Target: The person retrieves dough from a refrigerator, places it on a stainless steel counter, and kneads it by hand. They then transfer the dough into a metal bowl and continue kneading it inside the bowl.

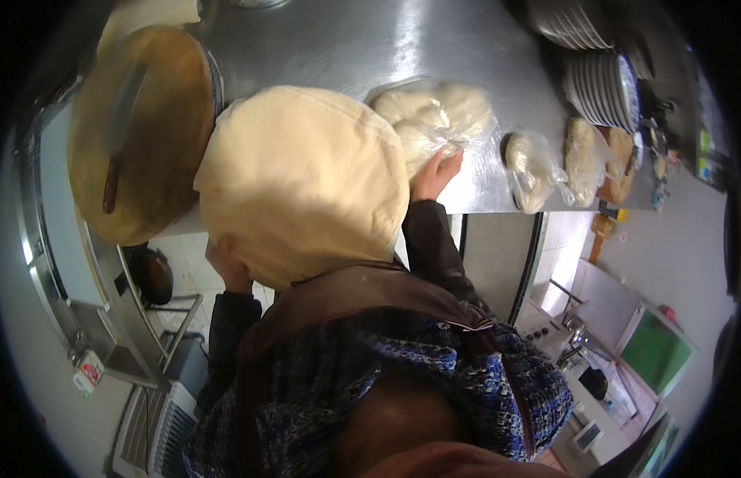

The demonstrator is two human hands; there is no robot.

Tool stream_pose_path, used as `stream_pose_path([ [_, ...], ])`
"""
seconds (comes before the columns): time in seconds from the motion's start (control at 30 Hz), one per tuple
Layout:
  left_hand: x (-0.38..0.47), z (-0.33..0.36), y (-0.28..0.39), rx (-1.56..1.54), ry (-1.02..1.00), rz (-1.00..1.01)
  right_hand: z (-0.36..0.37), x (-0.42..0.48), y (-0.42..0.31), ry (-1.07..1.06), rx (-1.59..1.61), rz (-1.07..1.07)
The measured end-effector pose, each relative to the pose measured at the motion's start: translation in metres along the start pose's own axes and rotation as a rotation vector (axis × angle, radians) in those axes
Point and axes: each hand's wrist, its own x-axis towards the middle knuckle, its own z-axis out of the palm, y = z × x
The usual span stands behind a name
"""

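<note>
A large round thing under cream cloth (pixel 304 173) lies before me, partly over the steel counter and out past its front edge toward my chest. My left hand (pixel 230 263) grips its lower left rim, with some fingers hidden. At the right of the cloth, my right hand (pixel 439 173) has its fingers on the gathered end of a clear plastic bag (pixel 445 113). Several pale, dough-like lumps fill this bag, which rests on the counter. What lies under the cloth cannot be seen.
On the left, a cleaver (pixel 122 125) lies on a thick round wooden chopping board (pixel 173 131). Two smaller bagged pale lumps, a near one (pixel 526 170) and a farther one (pixel 581 161), sit rightward on the steel counter (pixel 322 48). Stacked plates (pixel 603 89) stand behind them.
</note>
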Motion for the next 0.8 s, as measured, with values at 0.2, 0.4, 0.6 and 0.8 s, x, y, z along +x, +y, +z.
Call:
stream_pose_path([
  [0.2,0.006,0.039,-0.018,-0.282,0.293,-0.325,0.052,0.073,0.012,-0.027,0.194,-0.078],
  [0.4,0.039,0.042,-0.022,-0.027,0.132,-0.042,0.102,0.168,-0.024,-0.158,0.212,-0.126],
  [0.6,0.040,0.036,-0.002,0.036,0.093,-0.276,0.010,0.158,-0.043,-0.208,-0.080,-0.413],
  [0.8,0.036,0.039,0.009,-0.142,0.180,-0.419,-0.169,0.158,0.007,0.325,-0.751,-0.252],
])
